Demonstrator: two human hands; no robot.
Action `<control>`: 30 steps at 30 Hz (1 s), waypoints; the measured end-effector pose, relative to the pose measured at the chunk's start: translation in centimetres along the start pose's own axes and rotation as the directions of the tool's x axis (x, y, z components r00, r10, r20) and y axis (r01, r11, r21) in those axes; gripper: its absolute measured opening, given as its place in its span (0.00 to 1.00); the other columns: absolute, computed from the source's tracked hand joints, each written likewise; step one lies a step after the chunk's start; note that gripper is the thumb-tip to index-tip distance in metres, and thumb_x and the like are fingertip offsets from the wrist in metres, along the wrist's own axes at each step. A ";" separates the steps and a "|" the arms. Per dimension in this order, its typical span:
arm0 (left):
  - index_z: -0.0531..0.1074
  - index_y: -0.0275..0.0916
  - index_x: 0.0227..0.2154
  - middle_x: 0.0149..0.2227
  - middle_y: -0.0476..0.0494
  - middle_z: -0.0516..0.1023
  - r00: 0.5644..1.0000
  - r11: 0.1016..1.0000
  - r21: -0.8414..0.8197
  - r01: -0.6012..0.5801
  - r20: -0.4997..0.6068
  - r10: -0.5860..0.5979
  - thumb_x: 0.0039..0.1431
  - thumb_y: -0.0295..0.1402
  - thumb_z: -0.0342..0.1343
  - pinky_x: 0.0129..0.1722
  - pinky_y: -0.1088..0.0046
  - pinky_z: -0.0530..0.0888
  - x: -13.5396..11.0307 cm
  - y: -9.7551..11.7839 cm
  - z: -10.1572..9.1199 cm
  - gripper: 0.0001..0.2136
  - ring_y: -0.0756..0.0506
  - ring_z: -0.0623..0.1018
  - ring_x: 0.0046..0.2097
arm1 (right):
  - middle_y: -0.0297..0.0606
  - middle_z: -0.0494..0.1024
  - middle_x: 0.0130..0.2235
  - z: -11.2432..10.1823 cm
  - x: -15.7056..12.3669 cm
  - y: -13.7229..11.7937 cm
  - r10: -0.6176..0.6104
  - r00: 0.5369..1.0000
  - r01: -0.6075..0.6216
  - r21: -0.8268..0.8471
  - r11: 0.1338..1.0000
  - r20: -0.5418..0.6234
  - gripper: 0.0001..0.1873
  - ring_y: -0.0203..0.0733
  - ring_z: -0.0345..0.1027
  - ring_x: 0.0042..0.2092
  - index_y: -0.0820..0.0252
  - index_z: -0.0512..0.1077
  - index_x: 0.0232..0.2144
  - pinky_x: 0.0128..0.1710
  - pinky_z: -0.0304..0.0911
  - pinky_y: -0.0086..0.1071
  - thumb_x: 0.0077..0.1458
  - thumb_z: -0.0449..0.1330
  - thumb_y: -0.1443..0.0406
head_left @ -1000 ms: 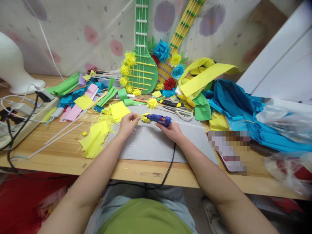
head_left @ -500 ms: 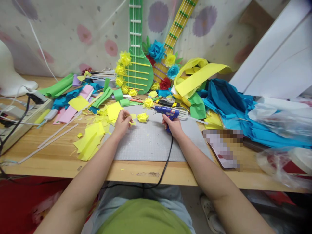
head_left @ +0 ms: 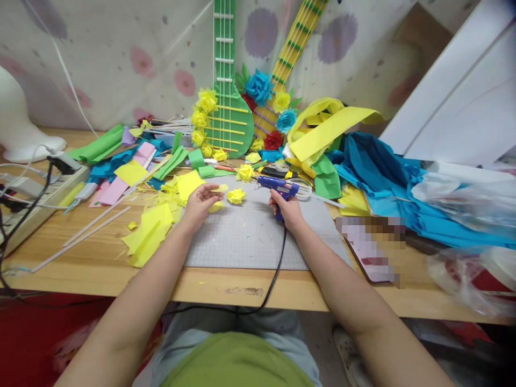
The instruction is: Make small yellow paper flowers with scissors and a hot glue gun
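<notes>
My right hand [head_left: 287,208] is wrapped round the grip of a blue glue gun [head_left: 278,186], its nozzle pointing left and its black cord running down over the table edge. My left hand [head_left: 201,203] is at the left side of the grey cutting mat [head_left: 242,247], with a small yellow paper petal [head_left: 220,188] at its fingertips. Another yellow scrap [head_left: 216,207] shows just below those fingers. Between the hands, a yellow paper flower [head_left: 236,196] sits on the mat. A second yellow flower [head_left: 244,172] lies behind it, close to the nozzle.
A green paper guitar [head_left: 230,121] edged with yellow flowers leans at the back beside a yellow one [head_left: 291,54]. Yellow paper sheets [head_left: 151,234] lie left, blue crepe paper [head_left: 374,166] right. A power strip [head_left: 48,199] stands far left; a phone-like object [head_left: 368,252] lies right.
My left hand has turned and its fingers have stretched out a little, the petal now further up at the tips. The glue gun has barely moved.
</notes>
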State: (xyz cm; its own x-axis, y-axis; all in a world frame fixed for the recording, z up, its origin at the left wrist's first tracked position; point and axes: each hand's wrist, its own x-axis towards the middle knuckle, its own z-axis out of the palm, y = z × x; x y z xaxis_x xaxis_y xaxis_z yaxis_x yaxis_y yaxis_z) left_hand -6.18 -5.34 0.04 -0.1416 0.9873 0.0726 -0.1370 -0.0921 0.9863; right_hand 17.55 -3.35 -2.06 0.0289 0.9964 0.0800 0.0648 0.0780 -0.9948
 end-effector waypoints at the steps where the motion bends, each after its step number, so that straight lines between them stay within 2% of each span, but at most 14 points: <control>1: 0.70 0.36 0.31 0.28 0.47 0.76 1.000 1.000 0.012 -0.001 -0.011 0.001 0.34 0.33 0.63 0.38 0.69 0.74 0.2 0.0 0.0 0.16 0.49 0.77 0.33 | 0.33 0.68 0.17 0.0 0.0 0.0 -0.002 1.000 0.002 0.015 1.000 -0.006 0.23 0.29 0.55 0.16 0.60 0.66 0.18 0.16 0.55 0.26 0.44 0.58 0.46; 6: 0.71 0.36 0.26 0.25 0.49 0.73 0.999 0.986 0.167 -0.017 -0.034 0.023 0.38 0.40 0.63 0.28 0.73 0.73 1.6 1.2 0.1 0.14 0.54 0.71 0.24 | 0.33 0.68 0.18 0.1 0.1 0.0 0.000 1.000 0.000 0.022 1.000 -0.030 0.24 0.29 0.54 0.17 0.60 0.65 0.18 0.16 0.55 0.26 0.44 0.57 0.45; 9: 0.72 0.36 0.22 0.24 0.49 0.72 0.998 0.937 0.346 -0.053 0.060 0.034 0.37 0.37 0.64 0.25 0.76 0.72 3.1 2.5 0.4 0.11 0.53 0.70 0.24 | 0.33 0.68 0.18 0.1 0.2 0.0 0.005 1.000 -0.005 0.029 1.000 -0.020 0.24 0.29 0.54 0.17 0.60 0.65 0.18 0.16 0.55 0.26 0.44 0.57 0.45; 13: 0.72 0.38 0.17 0.19 0.49 0.71 0.953 0.871 0.490 -0.032 0.277 -0.120 0.33 0.32 0.65 0.20 0.75 0.69 6.0 3.7 1.1 0.07 0.51 0.70 0.21 | 0.34 0.69 0.20 0.2 0.2 0.0 0.005 1.000 -0.003 0.065 0.998 -0.025 0.23 0.29 0.54 0.17 0.60 0.66 0.18 0.16 0.54 0.26 0.43 0.58 0.46; 16: 0.71 0.39 0.15 0.16 0.50 0.70 0.945 0.855 0.517 -0.037 0.297 -0.139 0.28 0.27 0.66 0.19 0.77 0.64 8.1 4.1 1.8 0.08 0.50 0.69 0.20 | 0.34 0.69 0.21 0.1 0.2 0.0 0.013 0.999 -0.010 0.084 0.996 -0.033 0.23 0.28 0.54 0.18 0.60 0.66 0.19 0.16 0.54 0.26 0.43 0.59 0.46; 20: 0.74 0.37 0.21 0.20 0.46 0.72 0.858 0.780 0.623 0.052 0.371 -0.354 0.29 0.23 0.65 0.21 0.75 0.61 9.7 4.4 2.8 0.11 0.48 0.70 0.23 | 0.35 0.70 0.21 0.0 0.3 -0.2 0.024 0.998 -0.019 0.079 0.997 -0.055 0.23 0.28 0.54 0.18 0.60 0.65 0.19 0.15 0.54 0.25 0.43 0.58 0.46; 23: 0.74 0.36 0.23 0.19 0.47 0.70 0.870 0.761 0.646 0.050 0.346 -0.351 0.30 0.23 0.65 0.23 0.75 0.61 9.9 4.5 3.3 0.12 0.48 0.70 0.24 | 0.36 0.70 0.21 0.0 0.3 -0.4 0.039 0.997 -0.035 0.063 0.997 -0.068 0.24 0.28 0.54 0.18 0.60 0.65 0.19 0.15 0.54 0.24 0.44 0.57 0.45; 26: 0.72 0.38 0.26 0.21 0.49 0.71 0.873 0.650 0.758 -0.057 0.354 -0.336 0.32 0.27 0.65 0.26 0.75 0.62 9.7 4.6 3.5 0.13 0.48 0.70 0.26 | 0.35 0.69 0.20 0.0 0.3 -0.4 0.042 0.997 -0.036 0.095 0.995 -0.067 0.23 0.28 0.54 0.18 0.60 0.65 0.18 0.15 0.53 0.24 0.43 0.58 0.46; 30: 0.68 0.39 0.34 0.29 0.48 0.75 0.834 0.461 0.868 -0.183 0.385 -0.395 0.40 0.34 0.62 0.32 0.74 0.64 9.4 4.6 3.5 0.16 0.47 0.73 0.32 | 0.33 0.69 0.20 0.1 0.4 -0.3 0.038 0.997 -0.027 0.158 0.987 -0.062 0.23 0.27 0.53 0.17 0.61 0.66 0.18 0.15 0.52 0.24 0.42 0.60 0.47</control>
State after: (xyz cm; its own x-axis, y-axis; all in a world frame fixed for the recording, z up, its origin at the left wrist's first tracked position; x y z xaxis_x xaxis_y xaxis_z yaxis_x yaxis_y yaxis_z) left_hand -4.71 3.98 5.78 0.3140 0.9096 -0.2720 0.8141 -0.1106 0.5700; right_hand 17.47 -2.97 -1.78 0.0928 0.9946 0.0462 -0.0945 0.0550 -0.9940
